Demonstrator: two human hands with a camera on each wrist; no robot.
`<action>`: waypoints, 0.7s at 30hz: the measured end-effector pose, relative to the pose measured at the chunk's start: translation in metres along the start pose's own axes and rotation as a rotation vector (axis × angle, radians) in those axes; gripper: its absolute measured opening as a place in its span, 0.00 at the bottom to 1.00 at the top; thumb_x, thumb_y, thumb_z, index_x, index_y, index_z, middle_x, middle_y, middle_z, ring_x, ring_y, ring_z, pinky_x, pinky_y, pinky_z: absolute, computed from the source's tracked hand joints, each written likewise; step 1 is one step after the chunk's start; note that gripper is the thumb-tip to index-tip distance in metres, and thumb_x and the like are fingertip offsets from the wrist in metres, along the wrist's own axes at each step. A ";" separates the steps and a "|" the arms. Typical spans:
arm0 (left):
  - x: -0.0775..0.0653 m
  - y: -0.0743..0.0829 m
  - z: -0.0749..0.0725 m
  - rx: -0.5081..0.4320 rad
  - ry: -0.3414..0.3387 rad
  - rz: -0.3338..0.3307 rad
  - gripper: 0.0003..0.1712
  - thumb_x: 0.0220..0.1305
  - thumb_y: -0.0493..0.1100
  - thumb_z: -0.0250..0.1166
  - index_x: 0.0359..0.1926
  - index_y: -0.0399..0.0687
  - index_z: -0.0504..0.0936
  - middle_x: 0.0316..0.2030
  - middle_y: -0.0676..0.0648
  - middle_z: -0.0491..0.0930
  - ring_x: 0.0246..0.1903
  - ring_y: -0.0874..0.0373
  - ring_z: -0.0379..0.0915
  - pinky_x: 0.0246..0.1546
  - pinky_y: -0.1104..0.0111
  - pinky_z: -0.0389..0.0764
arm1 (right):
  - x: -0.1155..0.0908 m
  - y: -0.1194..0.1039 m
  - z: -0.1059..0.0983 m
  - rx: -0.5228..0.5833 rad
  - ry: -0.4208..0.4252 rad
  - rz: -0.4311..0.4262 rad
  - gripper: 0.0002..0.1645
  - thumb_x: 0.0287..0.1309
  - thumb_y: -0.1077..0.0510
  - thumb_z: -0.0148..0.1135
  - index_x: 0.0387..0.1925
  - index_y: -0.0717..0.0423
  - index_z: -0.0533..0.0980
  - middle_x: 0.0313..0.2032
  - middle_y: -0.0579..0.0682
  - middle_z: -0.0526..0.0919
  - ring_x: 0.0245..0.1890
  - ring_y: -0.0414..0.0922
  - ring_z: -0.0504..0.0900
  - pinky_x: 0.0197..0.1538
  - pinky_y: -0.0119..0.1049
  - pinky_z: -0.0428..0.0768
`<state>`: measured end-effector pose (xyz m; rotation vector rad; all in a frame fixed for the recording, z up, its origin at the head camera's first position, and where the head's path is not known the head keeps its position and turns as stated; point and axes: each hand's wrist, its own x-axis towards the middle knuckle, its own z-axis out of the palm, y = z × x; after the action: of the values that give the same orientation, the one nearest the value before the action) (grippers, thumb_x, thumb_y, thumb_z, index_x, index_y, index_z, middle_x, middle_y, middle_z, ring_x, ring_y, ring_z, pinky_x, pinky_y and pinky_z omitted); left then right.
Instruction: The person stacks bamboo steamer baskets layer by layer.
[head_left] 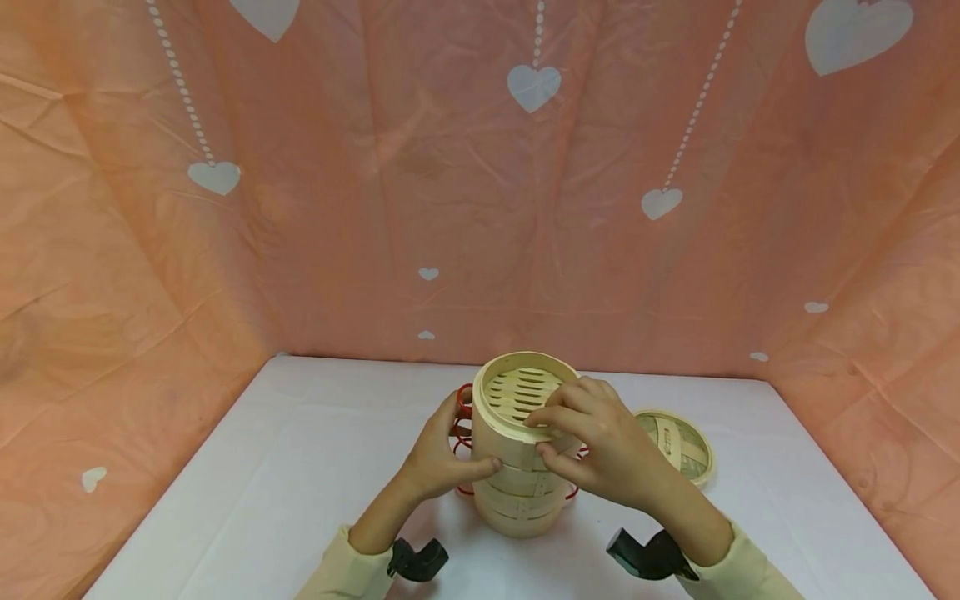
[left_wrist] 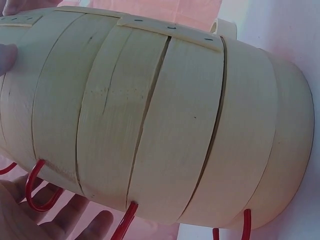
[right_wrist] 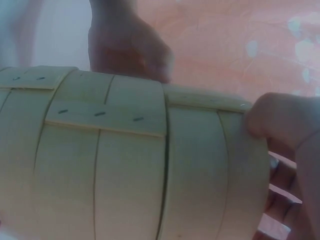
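Observation:
A stack of round bamboo steamer baskets (head_left: 517,504) stands upright at the middle of the table. Its top basket (head_left: 504,429) shows a slatted floor and no lid. Against the left side of the stack, my left hand (head_left: 442,457) grips with the thumb in front and the fingers behind, among red loop handles (left_wrist: 37,192). My right hand (head_left: 603,442) pinches the top basket's near right rim, thumb outside and fingers over the edge. In the right wrist view, that thumb (right_wrist: 270,117) presses the basket's wall beside stapled overlapping strips.
A round woven bamboo lid (head_left: 693,454) lies on the white table (head_left: 322,450) behind my right forearm, partly hidden by it. A peach-orange cloth (head_left: 337,208) with white hearts hangs around the table's back and sides.

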<state>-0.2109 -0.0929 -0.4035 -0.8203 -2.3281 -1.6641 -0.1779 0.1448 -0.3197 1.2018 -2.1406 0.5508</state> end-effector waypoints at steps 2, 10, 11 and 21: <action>0.000 0.000 0.000 0.004 0.001 0.009 0.47 0.40 0.46 0.75 0.64 0.50 0.66 0.52 0.47 0.76 0.46 0.56 0.75 0.41 0.68 0.80 | 0.000 0.000 0.000 0.002 0.001 0.004 0.15 0.45 0.57 0.70 0.39 0.45 0.82 0.34 0.38 0.77 0.39 0.38 0.72 0.48 0.41 0.69; -0.001 -0.002 0.000 0.005 -0.003 0.010 0.47 0.41 0.46 0.75 0.64 0.49 0.66 0.51 0.46 0.76 0.45 0.57 0.75 0.41 0.68 0.80 | -0.001 0.000 -0.005 0.045 0.003 0.041 0.17 0.44 0.55 0.71 0.41 0.45 0.81 0.36 0.40 0.78 0.43 0.39 0.74 0.53 0.44 0.69; -0.001 -0.001 0.000 0.002 -0.005 0.008 0.47 0.41 0.46 0.75 0.64 0.49 0.66 0.51 0.45 0.77 0.45 0.57 0.75 0.40 0.68 0.80 | -0.001 0.000 -0.006 0.050 0.005 0.047 0.18 0.43 0.54 0.71 0.41 0.45 0.81 0.37 0.40 0.78 0.44 0.39 0.74 0.54 0.43 0.69; 0.000 0.001 0.002 -0.034 -0.023 0.003 0.46 0.40 0.46 0.77 0.63 0.53 0.67 0.52 0.47 0.74 0.45 0.58 0.74 0.39 0.67 0.80 | -0.002 0.003 -0.020 0.032 0.031 0.093 0.24 0.39 0.56 0.68 0.45 0.46 0.80 0.44 0.43 0.79 0.45 0.41 0.75 0.50 0.41 0.69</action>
<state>-0.2101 -0.0910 -0.4029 -0.8537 -2.3188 -1.7066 -0.1733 0.1598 -0.3074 1.1069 -2.1775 0.6421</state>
